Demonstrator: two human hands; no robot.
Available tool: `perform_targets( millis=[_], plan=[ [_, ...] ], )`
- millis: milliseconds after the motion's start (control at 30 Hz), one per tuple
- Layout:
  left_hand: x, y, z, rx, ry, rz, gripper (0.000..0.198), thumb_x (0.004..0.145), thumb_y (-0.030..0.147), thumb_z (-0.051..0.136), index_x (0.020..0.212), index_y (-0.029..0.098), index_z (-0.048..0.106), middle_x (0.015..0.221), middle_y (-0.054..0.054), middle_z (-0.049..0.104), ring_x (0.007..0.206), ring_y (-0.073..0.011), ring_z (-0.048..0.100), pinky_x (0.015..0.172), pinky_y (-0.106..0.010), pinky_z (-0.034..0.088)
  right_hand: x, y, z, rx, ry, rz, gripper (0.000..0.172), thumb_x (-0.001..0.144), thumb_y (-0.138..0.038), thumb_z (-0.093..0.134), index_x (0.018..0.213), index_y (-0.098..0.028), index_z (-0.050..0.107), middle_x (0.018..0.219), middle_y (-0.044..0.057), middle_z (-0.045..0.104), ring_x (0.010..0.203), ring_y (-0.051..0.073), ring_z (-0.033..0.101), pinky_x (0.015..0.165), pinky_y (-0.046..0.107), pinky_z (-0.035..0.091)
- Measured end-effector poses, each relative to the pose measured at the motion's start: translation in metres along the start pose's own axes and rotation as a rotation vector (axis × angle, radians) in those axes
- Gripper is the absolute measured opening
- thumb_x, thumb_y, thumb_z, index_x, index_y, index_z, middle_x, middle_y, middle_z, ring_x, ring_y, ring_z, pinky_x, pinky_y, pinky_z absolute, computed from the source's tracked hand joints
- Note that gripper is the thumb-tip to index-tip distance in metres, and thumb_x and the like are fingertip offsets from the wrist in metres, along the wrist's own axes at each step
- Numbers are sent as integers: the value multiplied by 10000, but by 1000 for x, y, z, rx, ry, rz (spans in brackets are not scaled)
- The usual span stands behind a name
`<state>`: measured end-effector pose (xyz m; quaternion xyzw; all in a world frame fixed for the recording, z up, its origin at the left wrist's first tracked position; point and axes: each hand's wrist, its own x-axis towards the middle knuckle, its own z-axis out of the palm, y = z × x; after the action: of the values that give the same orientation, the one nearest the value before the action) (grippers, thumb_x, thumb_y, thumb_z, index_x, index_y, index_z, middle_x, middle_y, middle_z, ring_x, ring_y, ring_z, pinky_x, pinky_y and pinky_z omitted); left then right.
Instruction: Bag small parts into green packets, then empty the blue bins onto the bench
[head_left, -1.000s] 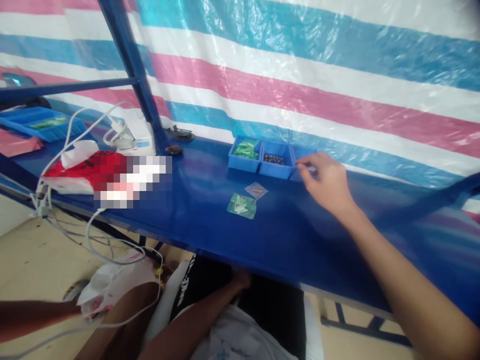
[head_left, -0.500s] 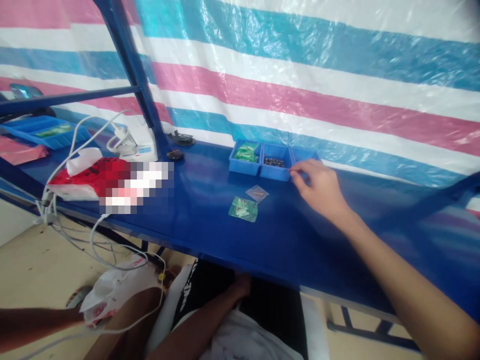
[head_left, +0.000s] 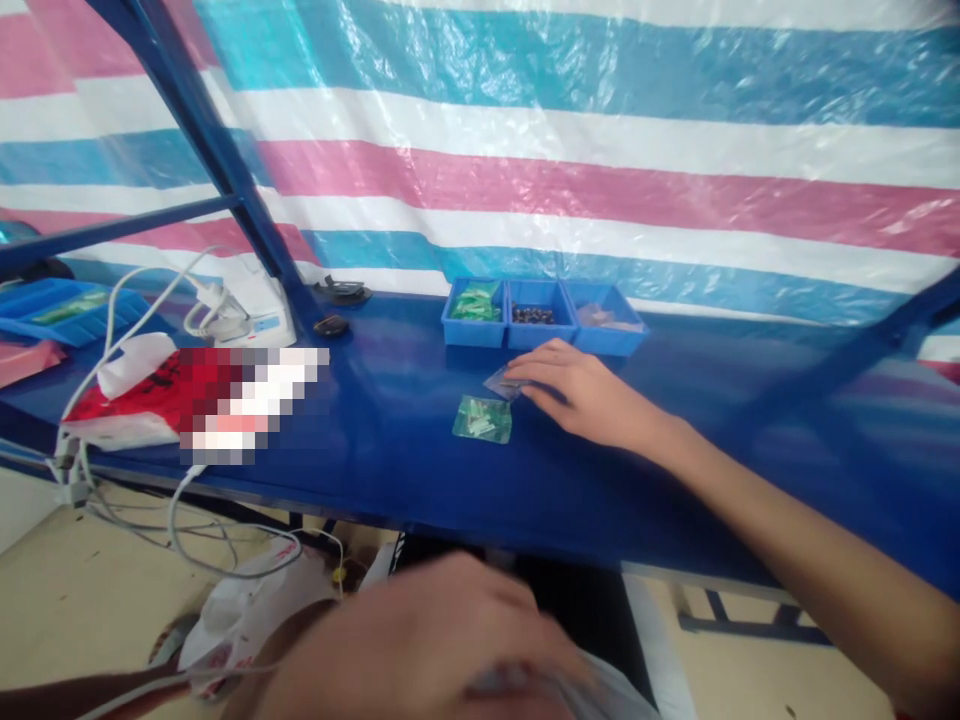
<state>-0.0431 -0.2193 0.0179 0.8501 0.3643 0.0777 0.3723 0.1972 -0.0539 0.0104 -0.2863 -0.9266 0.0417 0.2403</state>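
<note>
– Where is the small clear bag (head_left: 501, 381) found?
– Flat on the tabletop (head_left: 390, 440), under the right hand (head_left: 581, 395) fingertips; grip pressed down, not pinching.
– Handling?
– Judged light, limp, slippery; best pinched at an edge.

small clear plastic bag (head_left: 501, 380) lying flat on the blue table, partly under fingertips, just above a green-filled bag (head_left: 482, 419)

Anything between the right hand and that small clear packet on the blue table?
Nothing visible. The right hand already has its fingertips on the small clear plastic packet on the blue table. The green packet lies just beside it, and the three blue bins sit behind, both apart.
</note>
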Motion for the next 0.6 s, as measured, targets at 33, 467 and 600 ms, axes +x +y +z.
perform_targets(
  millis=[33, 467, 600],
  plan=[
    [3, 4, -28, 15, 66, -35, 236, 962, 562, 598, 1168, 609, 703, 1110, 131, 779, 938, -183, 735, 764, -282, 564, 0, -1, 1, 11, -21, -10, 342, 1020, -187, 481, 1258, -244, 721, 1270, 72, 741, 1166, 284, 643, 1007, 474, 514],
    [193, -14, -129, 660, 372, -328, 152, 901, 202, 637, 977, 92, 709, 841, -131, 658, 743, -236, 647, 658, -324, 495, -4, 13, 10, 19, -82, 70, 151, 989, -217, 591, 1062, -196, 721, 1071, 112, 732, 1011, 278, 686, 910, 460, 556],
    [198, -8, -136, 684, 372, -217, 149, 893, 249, 632, 864, 124, 707, 710, -90, 624, 663, -213, 596, 618, -317, 464, -4, 15, 8, -15, -94, 67, 163, 994, -171, 545, 991, -204, 704, 1004, 91, 720, 932, 248, 683, 865, 418, 549]
  ],
)
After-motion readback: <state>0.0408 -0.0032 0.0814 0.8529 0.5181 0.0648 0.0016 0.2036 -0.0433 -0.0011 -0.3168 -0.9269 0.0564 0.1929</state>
